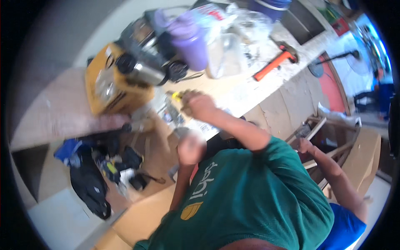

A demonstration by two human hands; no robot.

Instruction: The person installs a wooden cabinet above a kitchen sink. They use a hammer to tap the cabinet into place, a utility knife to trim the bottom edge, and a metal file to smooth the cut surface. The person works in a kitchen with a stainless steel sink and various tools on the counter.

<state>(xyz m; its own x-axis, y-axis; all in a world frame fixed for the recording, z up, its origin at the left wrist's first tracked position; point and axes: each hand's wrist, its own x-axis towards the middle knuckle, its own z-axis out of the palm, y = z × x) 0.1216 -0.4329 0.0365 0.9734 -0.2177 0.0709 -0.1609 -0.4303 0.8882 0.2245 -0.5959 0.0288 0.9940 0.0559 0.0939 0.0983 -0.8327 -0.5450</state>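
Observation:
My right hand (198,105) reaches over the near edge of the cluttered tabletop (229,89), its fingers curled in. A small yellow thing (177,96) shows at the fingertips; whether I grip it cannot be made out. Lower and nearer my body is my left hand (191,149), raised and smeared, so its fingers are unclear. Just beyond the hands lie small packets (171,114), too blurred to name. A steel bottle with a black lid (143,71) lies tilted by an orange-yellow bag (118,79). Next to it stands a purple bottle (189,41).
An orange-handled hammer (273,66) lies toward the table's right, beyond a clear plastic container (227,56). Below the tabletop, a shelf holds a black bag (87,179) and several small items. At right are a co-worker's arm (333,168), wooden framing (316,129) and a fan (359,60).

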